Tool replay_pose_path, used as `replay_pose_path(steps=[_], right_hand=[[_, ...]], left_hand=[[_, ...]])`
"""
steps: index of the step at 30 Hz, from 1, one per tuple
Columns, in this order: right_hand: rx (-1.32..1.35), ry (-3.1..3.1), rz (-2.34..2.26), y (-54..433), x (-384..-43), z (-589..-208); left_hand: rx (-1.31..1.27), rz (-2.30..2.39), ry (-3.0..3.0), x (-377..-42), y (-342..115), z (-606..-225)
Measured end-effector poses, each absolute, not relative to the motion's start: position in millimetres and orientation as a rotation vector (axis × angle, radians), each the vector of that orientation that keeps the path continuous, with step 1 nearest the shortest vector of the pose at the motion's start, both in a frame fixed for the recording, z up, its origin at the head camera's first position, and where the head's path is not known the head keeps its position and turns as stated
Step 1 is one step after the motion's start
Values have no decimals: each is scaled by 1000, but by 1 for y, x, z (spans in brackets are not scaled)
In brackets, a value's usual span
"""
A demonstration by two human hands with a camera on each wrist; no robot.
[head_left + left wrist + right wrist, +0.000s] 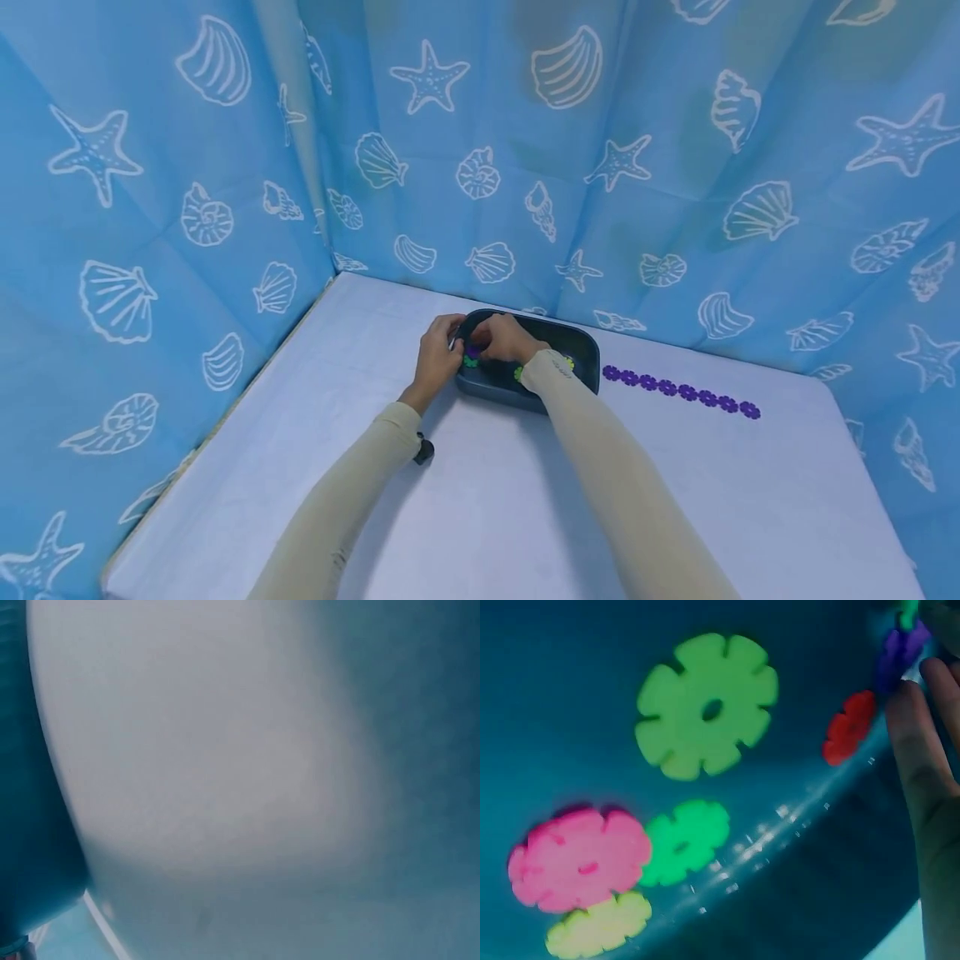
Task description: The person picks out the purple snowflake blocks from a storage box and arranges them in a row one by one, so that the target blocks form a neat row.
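A dark plastic tub (498,393) holds flower-shaped plastic discs. My left hand (437,357) grips its left rim. Inside the tub, my right hand (508,337) reaches to the left end and pinches a purple flower disc (900,656), partly hidden by the fingers. A red disc (849,727) lies close to those fingers. Elsewhere on the tub floor, the right wrist view shows a large light-green disc (679,712), a bright green disc (694,844), a pink disc (589,859) and a yellow disc (604,926). The left wrist view is blurred and shows no hand.
A slanting row of several purple flower discs (687,392) runs along the white table (480,500) right of the tub. Blue curtains (510,150) with shell prints stand behind and at the left. A small black object (424,451) sits at the left wrist.
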State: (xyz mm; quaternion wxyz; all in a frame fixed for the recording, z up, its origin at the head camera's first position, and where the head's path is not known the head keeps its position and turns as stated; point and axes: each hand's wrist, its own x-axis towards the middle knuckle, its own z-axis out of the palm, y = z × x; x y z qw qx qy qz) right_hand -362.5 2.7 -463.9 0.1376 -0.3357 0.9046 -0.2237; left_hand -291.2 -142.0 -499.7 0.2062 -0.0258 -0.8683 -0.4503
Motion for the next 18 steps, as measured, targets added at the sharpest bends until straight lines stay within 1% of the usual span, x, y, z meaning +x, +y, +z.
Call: replay_pose_path(steps=[11, 18], right_hand=[[-982, 2631, -733, 6, -366, -473], [-960, 2627, -806, 7, -366, -470]], left_hand=[[-83, -1259, -2420, -292, -137, -498], [-82, -1273, -2422, -291, -144, -500]])
